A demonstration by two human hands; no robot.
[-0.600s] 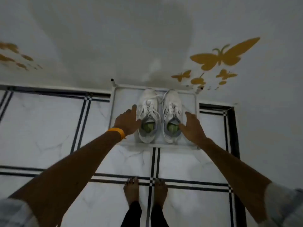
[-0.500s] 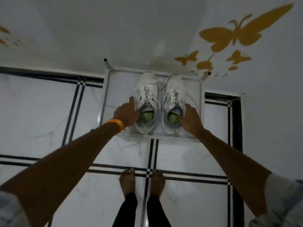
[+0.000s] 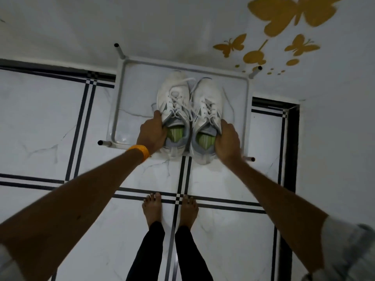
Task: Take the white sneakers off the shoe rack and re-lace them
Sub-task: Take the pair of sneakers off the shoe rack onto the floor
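Two white sneakers with grey collars and green insoles sit side by side on the top of a white shoe rack (image 3: 121, 102), heels toward me. My left hand (image 3: 152, 132), with an orange wristband, grips the outer collar of the left sneaker (image 3: 172, 102). My right hand (image 3: 228, 141) grips the outer collar of the right sneaker (image 3: 208, 106). Both heels stick out past the rack's front edge. The laces are threaded and loosely tangled between the shoes.
The rack stands against a white wall (image 3: 142, 23) with yellow butterfly decals (image 3: 292, 15). White marble floor tiles (image 3: 40, 118) with black stripe borders lie all around. My bare feet (image 3: 152, 207) stand just in front of the rack.
Both hands have closed from resting beside the sneakers to gripping their collars, and the shoes have slid toward me over the rack's front edge. The camera has moved closer.
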